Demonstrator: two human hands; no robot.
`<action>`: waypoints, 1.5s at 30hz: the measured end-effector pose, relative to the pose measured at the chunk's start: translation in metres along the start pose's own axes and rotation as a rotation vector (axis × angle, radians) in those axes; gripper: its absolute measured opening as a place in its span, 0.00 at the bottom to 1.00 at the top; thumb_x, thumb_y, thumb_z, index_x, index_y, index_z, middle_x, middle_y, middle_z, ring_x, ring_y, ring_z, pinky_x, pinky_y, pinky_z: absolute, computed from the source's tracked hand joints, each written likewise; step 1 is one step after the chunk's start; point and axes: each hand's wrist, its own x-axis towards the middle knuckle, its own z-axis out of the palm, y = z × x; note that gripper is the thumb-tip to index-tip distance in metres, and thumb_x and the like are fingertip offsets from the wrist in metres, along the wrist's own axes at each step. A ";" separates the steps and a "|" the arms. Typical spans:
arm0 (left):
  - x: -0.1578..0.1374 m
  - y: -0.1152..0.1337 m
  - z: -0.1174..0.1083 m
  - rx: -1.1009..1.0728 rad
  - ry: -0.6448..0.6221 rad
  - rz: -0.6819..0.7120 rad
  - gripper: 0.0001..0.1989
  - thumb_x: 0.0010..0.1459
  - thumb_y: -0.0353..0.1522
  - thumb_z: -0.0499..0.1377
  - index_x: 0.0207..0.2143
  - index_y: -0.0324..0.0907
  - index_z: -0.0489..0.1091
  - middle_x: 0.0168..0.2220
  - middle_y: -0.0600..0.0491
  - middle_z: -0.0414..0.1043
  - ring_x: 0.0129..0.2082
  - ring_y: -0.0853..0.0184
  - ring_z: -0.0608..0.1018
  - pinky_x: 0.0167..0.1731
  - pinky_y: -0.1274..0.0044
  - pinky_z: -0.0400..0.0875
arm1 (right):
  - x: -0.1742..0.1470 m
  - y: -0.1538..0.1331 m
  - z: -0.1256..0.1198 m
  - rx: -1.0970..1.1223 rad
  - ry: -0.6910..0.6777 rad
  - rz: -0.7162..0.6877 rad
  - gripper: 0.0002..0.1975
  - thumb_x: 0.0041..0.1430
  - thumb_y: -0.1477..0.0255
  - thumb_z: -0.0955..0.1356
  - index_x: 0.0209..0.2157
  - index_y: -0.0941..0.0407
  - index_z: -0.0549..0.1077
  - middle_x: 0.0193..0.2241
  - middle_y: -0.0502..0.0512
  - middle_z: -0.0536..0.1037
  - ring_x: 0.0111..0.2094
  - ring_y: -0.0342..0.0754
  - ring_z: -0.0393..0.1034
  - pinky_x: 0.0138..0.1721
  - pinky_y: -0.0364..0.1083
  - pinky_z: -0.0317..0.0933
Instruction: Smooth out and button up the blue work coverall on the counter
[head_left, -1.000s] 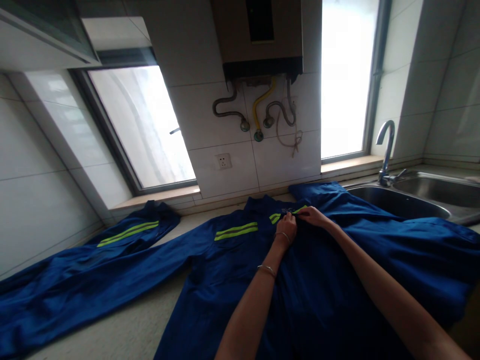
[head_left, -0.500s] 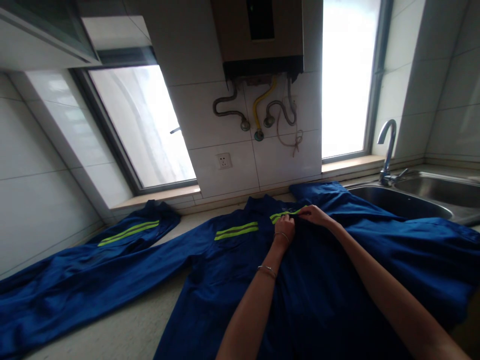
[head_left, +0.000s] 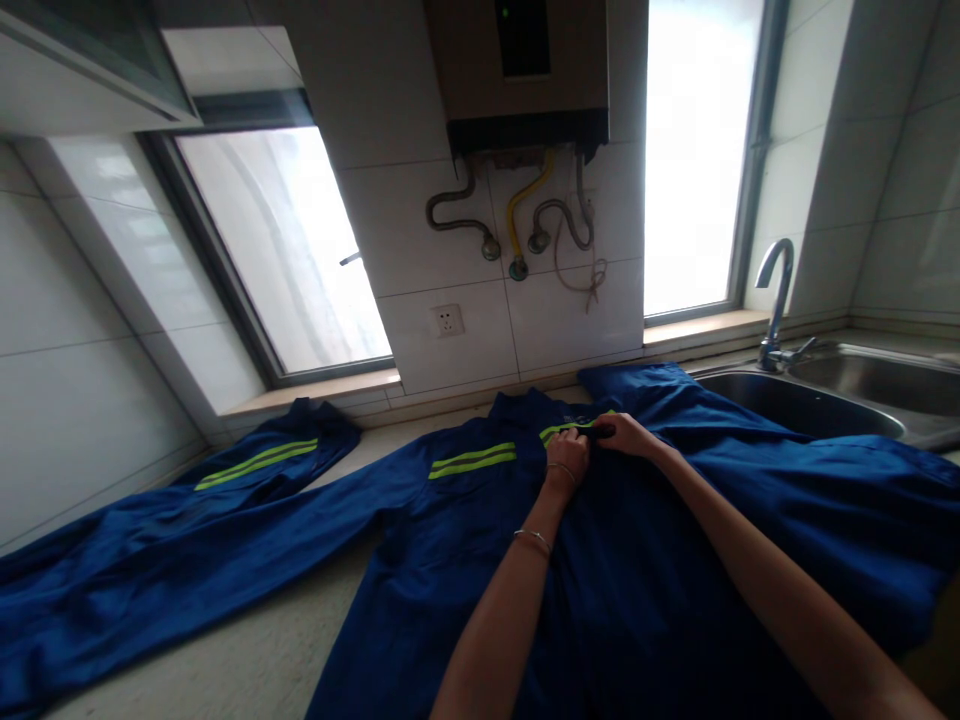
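Observation:
A blue work jacket (head_left: 450, 560) with yellow-green reflective stripes lies spread on the counter, collar toward the wall and one sleeve stretched to the left. Both my hands are at its striped chest pocket on the right. My left hand (head_left: 568, 456), with bracelets on the wrist, is closed, its fingertips curled on the cloth just below the stripe. Beside it my right hand (head_left: 628, 437) pinches the pocket flap (head_left: 600, 432), whose dark edge shows raised between the hands. The fingertips are partly hidden.
More blue clothing (head_left: 810, 490) lies to the right, reaching the sink (head_left: 877, 420) with its faucet (head_left: 780, 270). A striped blue garment part (head_left: 285, 460) is at the left. A water heater (head_left: 525, 70) with pipes hangs above, and an outlet (head_left: 448, 320) is on the wall.
The pocket flap has been lifted, and its dark edge now shows between my hands. My right hand has shifted very slightly; the jacket lies as before.

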 end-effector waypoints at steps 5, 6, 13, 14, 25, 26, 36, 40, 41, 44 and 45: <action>0.000 0.001 -0.002 0.013 0.033 -0.024 0.10 0.62 0.32 0.49 0.36 0.39 0.69 0.37 0.49 0.70 0.40 0.64 0.71 0.41 0.72 0.64 | -0.001 -0.006 0.004 -0.118 0.042 -0.037 0.10 0.43 0.75 0.67 0.32 0.60 0.75 0.27 0.52 0.75 0.29 0.45 0.67 0.32 0.42 0.60; 0.000 0.001 -0.003 0.021 0.062 -0.040 0.10 0.61 0.32 0.50 0.39 0.39 0.69 0.39 0.48 0.69 0.42 0.63 0.70 0.42 0.72 0.64 | -0.001 -0.007 0.005 -0.140 0.044 -0.038 0.10 0.43 0.76 0.67 0.31 0.60 0.75 0.27 0.51 0.75 0.29 0.44 0.67 0.32 0.42 0.59; -0.001 0.002 -0.002 0.060 0.154 0.002 0.12 0.61 0.30 0.48 0.44 0.42 0.67 0.47 0.49 0.68 0.51 0.58 0.64 0.53 0.62 0.56 | -0.001 -0.011 0.001 -0.188 0.022 -0.100 0.08 0.43 0.77 0.67 0.29 0.59 0.76 0.27 0.52 0.74 0.28 0.44 0.66 0.32 0.41 0.59; -0.001 0.002 0.000 0.059 0.128 0.018 0.12 0.61 0.30 0.48 0.42 0.41 0.68 0.44 0.49 0.69 0.50 0.58 0.64 0.54 0.61 0.54 | -0.002 -0.011 0.000 -0.181 0.018 -0.111 0.08 0.43 0.77 0.67 0.29 0.59 0.76 0.27 0.52 0.75 0.28 0.44 0.66 0.33 0.41 0.59; 0.000 0.000 0.007 0.073 0.081 0.093 0.13 0.61 0.29 0.48 0.42 0.41 0.69 0.42 0.48 0.71 0.48 0.60 0.66 0.56 0.60 0.49 | -0.002 -0.014 -0.006 -0.188 -0.040 -0.147 0.10 0.44 0.76 0.66 0.29 0.58 0.79 0.26 0.51 0.77 0.28 0.44 0.69 0.33 0.40 0.59; 0.000 -0.001 0.008 0.073 0.078 0.103 0.12 0.61 0.30 0.48 0.41 0.40 0.70 0.41 0.48 0.71 0.47 0.60 0.66 0.56 0.60 0.50 | -0.002 -0.014 -0.006 -0.187 -0.044 -0.151 0.10 0.44 0.76 0.66 0.29 0.58 0.79 0.26 0.51 0.77 0.28 0.44 0.69 0.33 0.40 0.59; 0.001 -0.002 0.007 0.049 0.023 0.094 0.14 0.60 0.31 0.48 0.37 0.40 0.73 0.38 0.47 0.72 0.45 0.61 0.67 0.52 0.65 0.55 | -0.002 -0.007 0.002 -0.196 -0.054 -0.123 0.11 0.44 0.77 0.66 0.31 0.57 0.79 0.29 0.52 0.78 0.30 0.45 0.70 0.35 0.41 0.61; -0.001 -0.007 0.000 -0.025 -0.030 -0.033 0.16 0.59 0.35 0.49 0.46 0.44 0.70 0.47 0.49 0.69 0.51 0.60 0.64 0.55 0.65 0.52 | 0.001 0.002 -0.004 -0.130 0.001 -0.085 0.15 0.47 0.76 0.65 0.38 0.56 0.78 0.35 0.53 0.78 0.36 0.47 0.71 0.42 0.44 0.63; -0.002 -0.010 -0.002 -0.024 -0.065 -0.086 0.18 0.58 0.36 0.50 0.48 0.45 0.69 0.51 0.50 0.67 0.54 0.58 0.62 0.56 0.63 0.50 | 0.001 0.004 -0.006 -0.146 0.063 -0.067 0.17 0.50 0.74 0.64 0.41 0.55 0.77 0.39 0.54 0.77 0.40 0.48 0.71 0.45 0.45 0.62; -0.010 -0.020 -0.007 0.026 -0.259 -0.234 0.23 0.57 0.41 0.49 0.53 0.45 0.65 0.59 0.48 0.57 0.61 0.49 0.50 0.58 0.54 0.38 | -0.001 0.012 -0.008 -0.302 0.175 0.081 0.21 0.59 0.67 0.59 0.53 0.54 0.69 0.52 0.58 0.70 0.52 0.52 0.63 0.54 0.51 0.55; -0.014 -0.022 -0.007 0.025 -0.342 -0.269 0.26 0.57 0.44 0.47 0.56 0.44 0.62 0.61 0.47 0.53 0.62 0.46 0.47 0.57 0.51 0.35 | -0.002 0.015 -0.006 -0.375 0.134 0.159 0.23 0.61 0.63 0.58 0.56 0.53 0.66 0.55 0.59 0.65 0.56 0.55 0.58 0.56 0.55 0.52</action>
